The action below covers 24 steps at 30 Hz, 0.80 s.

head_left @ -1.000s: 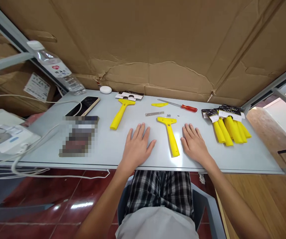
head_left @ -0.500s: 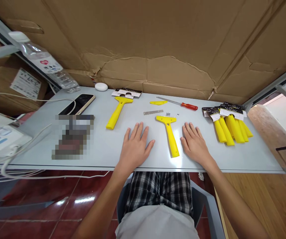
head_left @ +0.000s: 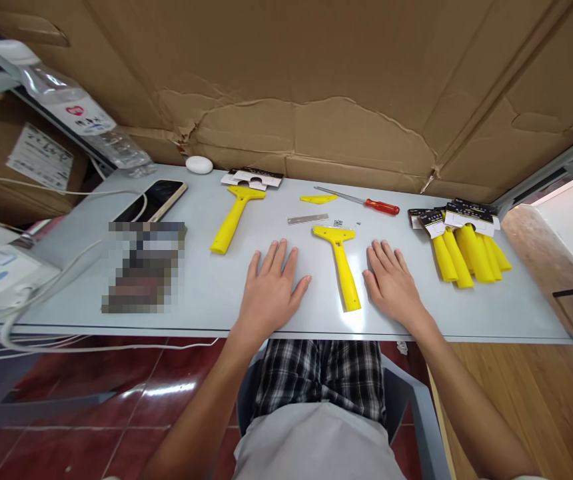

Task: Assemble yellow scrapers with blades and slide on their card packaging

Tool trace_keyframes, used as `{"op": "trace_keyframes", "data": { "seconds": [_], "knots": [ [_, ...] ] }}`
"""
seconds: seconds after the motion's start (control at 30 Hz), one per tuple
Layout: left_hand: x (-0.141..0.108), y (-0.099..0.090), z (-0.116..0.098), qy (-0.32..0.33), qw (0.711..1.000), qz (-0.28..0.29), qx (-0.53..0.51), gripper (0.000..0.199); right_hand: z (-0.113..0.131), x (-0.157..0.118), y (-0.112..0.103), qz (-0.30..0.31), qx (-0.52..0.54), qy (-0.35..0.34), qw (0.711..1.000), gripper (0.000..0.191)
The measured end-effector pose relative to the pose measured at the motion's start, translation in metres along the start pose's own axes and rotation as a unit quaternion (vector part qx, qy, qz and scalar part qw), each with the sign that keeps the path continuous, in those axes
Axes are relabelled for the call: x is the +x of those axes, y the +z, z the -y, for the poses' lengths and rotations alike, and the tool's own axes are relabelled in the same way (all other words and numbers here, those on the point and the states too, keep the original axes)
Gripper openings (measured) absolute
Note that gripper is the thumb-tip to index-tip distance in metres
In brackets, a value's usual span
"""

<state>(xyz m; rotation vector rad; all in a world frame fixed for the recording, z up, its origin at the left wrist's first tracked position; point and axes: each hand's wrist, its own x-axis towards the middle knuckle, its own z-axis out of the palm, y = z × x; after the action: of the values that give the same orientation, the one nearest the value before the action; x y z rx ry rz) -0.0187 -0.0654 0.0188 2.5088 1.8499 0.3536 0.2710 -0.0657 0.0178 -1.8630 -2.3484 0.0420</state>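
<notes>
My left hand [head_left: 272,287] lies flat on the grey table [head_left: 196,300], fingers spread and holding nothing. Palm down as well, my right hand [head_left: 392,280] rests with its fingers stretched out. Between the two hands is a yellow scraper handle [head_left: 345,273] with a T-shaped head, closer to the right hand. Just beyond its head lie a flat metal blade [head_left: 308,219], some tiny screws [head_left: 338,223] and a thin yellow cover piece [head_left: 318,199]. Farther back is a screwdriver [head_left: 382,207] with a red handle. Another yellow scraper [head_left: 231,223] lies left of my left hand.
Several yellow handles [head_left: 471,257] with black-and-white cards are piled at the right. Cards [head_left: 252,177], a white oval object [head_left: 199,165], a phone [head_left: 159,200], a plastic bottle [head_left: 84,117] and white cables [head_left: 66,287] occupy the left and back. Cardboard [head_left: 316,73] walls off the rear.
The camera view has shifted slightly. Both hands stay flat in the same places on the table, and the objects around them have not moved.
</notes>
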Motion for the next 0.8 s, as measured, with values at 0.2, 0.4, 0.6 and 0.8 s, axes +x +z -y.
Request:
{"op": "trace_keyframes", "data": {
  "seconds": [0.2,0.4,0.6,0.8],
  "knots": [
    [0.0006,-0.0001,-0.0001,-0.002,1.0,0.006,0.004,0.07,-0.0004,0.0002,0.0016,-0.003,-0.006,-0.002,1.0,0.065],
    [0.0006,-0.0001,-0.0007,0.001,1.0,-0.001,0.016,0.068,-0.0003,0.0009,0.001,0.001,-0.006,-0.004,1.0,0.066],
    [0.0009,0.0016,0.0003,0.008,1.0,-0.013,-0.002,0.068,-0.0008,0.0007,0.0024,-0.009,-0.004,-0.007,1.0,0.066],
    [0.0007,0.0033,-0.0009,0.004,1.0,-0.011,0.001,0.068,-0.0008,0.0005,0.0051,-0.016,-0.005,-0.012,1.0,0.066]
  ]
}}
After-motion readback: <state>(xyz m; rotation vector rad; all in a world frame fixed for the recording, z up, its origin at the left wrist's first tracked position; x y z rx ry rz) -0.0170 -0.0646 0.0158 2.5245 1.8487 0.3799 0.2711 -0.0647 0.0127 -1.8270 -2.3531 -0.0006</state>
